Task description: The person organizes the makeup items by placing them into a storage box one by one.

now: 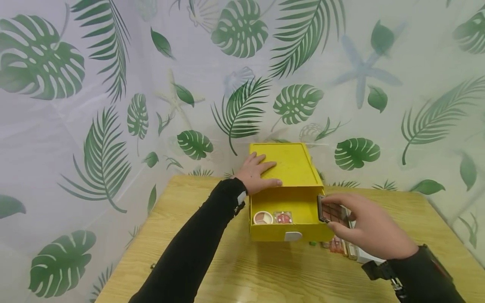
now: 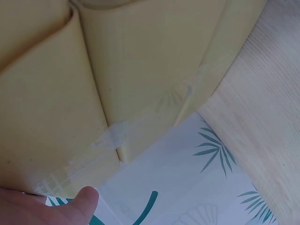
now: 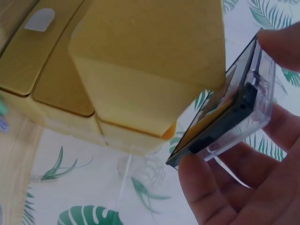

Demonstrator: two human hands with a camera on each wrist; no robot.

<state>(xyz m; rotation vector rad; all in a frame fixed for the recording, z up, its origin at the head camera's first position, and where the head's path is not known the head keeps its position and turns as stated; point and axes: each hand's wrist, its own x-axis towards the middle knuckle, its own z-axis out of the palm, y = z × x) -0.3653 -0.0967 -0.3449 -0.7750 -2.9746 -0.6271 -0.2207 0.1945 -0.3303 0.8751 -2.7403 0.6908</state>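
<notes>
On the table stands a yellow drawer box [image 1: 282, 162] with its top drawer [image 1: 265, 232] pulled out. My left hand [image 1: 255, 174] rests on the box's top near the left edge, fingers spread; in the left wrist view a fingertip [image 2: 86, 201] shows beside the box wall. With thumb and fingers my right hand [image 1: 371, 223] grips a makeup palette [image 3: 229, 105] with a dark base and clear cover, tilted at the drawer's right side. Inside the drawer lie a round white compact [image 1: 263, 218] with several pan colours and a square clear-cased blush [image 1: 283, 217].
Several small cosmetics [image 1: 336, 245] and a white box [image 1: 368, 256] lie on the wooden table [image 1: 212, 269], partly hidden by the drawer and right hand. A leaf-patterned curtain [image 1: 235, 172] hangs right behind the box. More drawer fronts [image 3: 61, 65] show below the open one.
</notes>
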